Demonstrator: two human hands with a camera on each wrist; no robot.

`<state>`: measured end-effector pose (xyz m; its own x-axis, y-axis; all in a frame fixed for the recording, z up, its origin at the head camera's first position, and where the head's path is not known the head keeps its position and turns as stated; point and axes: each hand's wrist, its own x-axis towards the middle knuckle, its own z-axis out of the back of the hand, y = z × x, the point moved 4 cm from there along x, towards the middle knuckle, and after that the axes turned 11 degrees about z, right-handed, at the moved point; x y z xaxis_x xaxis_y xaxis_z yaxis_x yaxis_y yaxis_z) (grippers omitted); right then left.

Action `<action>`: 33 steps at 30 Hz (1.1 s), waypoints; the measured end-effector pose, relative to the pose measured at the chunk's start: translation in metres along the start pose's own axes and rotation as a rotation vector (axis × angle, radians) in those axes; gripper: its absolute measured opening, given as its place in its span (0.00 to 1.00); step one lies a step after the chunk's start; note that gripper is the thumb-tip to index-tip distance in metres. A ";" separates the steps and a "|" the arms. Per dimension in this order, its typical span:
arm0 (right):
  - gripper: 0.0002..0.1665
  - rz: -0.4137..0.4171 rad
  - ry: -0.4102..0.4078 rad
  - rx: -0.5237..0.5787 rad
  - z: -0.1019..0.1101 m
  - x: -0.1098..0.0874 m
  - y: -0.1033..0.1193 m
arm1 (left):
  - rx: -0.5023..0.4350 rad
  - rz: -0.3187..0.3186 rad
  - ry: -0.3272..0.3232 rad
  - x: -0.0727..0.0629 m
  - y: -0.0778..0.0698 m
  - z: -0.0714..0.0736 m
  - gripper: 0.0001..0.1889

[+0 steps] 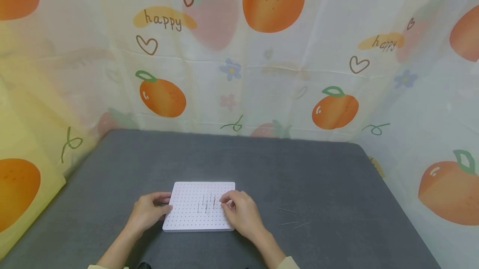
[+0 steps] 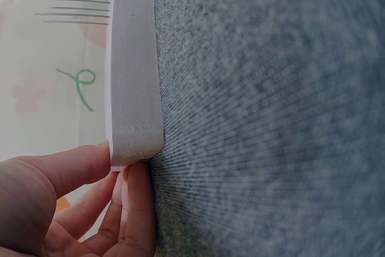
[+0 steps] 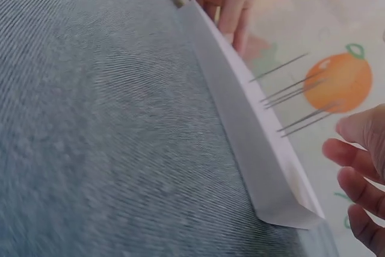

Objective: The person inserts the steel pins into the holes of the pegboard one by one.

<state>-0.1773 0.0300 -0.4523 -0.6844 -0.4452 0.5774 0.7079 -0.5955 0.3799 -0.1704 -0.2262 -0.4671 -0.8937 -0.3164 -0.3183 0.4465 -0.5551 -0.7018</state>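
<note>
A white pegboard (image 1: 187,215) with rows of small holes lies flat on the grey table. Several thin metal needles (image 1: 206,206) stand upright in it, right of its middle. My left hand (image 1: 146,211) grips the board's left edge, thumb at the top edge and fingers against the side, as the left wrist view shows. Over the right part of the board hovers my right hand (image 1: 242,213), close beside the needles. In the right wrist view its fingers (image 3: 361,188) are loosely bent, a gap shows between thumb and forefinger, and nothing is visible between them.
Three loose needles (image 1: 289,223) lie on the dark grey table (image 1: 318,177) to the right of the board. A fruit-patterned curtain (image 1: 269,77) hangs behind the table and along both sides. A small dark object (image 1: 144,265) shows at the bottom edge.
</note>
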 end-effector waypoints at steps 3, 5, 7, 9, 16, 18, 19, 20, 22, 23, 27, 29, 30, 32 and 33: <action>0.06 -0.026 -0.003 0.025 0.007 -0.001 -0.001 | 0.000 0.000 0.000 -0.001 0.000 0.001 0.22; 0.06 -0.036 -0.008 0.036 0.012 -0.001 -0.003 | -0.001 0.000 0.000 -0.001 0.000 0.000 0.22; 0.07 -0.037 -0.013 0.037 0.016 -0.002 -0.005 | -0.004 -0.004 -0.001 -0.001 0.000 0.000 0.22; 0.08 -0.028 -0.017 0.030 0.019 -0.004 -0.008 | -0.008 -0.013 -0.004 0.000 0.000 0.000 0.22; 0.09 -0.021 -0.018 0.022 0.033 -0.015 -0.020 | -0.011 -0.020 -0.009 0.002 0.002 0.000 0.22; 0.10 -0.031 -0.029 0.024 0.038 -0.019 -0.025 | -0.010 -0.013 -0.006 0.001 0.002 0.000 0.22; 0.11 -0.038 -0.038 0.023 0.041 -0.020 -0.028 | -0.009 -0.009 -0.004 0.001 0.002 0.000 0.22; 0.12 -0.043 -0.047 0.023 0.044 -0.022 -0.030 | -0.007 -0.006 -0.003 0.001 0.002 0.000 0.22; 0.13 -0.052 -0.067 0.015 0.051 -0.026 -0.036 | -0.003 -0.004 -0.002 0.001 0.002 0.001 0.22; 0.13 -0.056 -0.072 0.017 0.054 -0.028 -0.038 | 0.001 -0.003 -0.002 0.001 0.002 0.001 0.22; 0.14 -0.075 -0.080 0.046 0.066 -0.037 -0.050 | 0.001 -0.002 0.002 0.001 0.001 0.000 0.22; 0.15 -0.091 -0.077 0.066 0.072 -0.041 -0.056 | -0.001 -0.001 0.003 0.001 0.001 0.000 0.22; 0.15 -0.101 -0.077 0.068 0.074 -0.043 -0.059 | -0.004 0.000 0.004 0.001 0.001 0.000 0.22; 0.16 -0.119 -0.079 0.064 0.079 -0.047 -0.066 | -0.005 0.000 0.004 0.001 0.001 0.000 0.22; 0.17 -0.124 -0.081 0.061 0.081 -0.048 -0.069 | -0.005 0.000 0.003 0.001 0.001 0.000 0.22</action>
<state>-0.1790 0.1469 -0.4481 -0.7527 -0.3137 0.5788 0.6296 -0.6001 0.4935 -0.1708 -0.2272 -0.4678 -0.8937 -0.3143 -0.3202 0.4464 -0.5514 -0.7048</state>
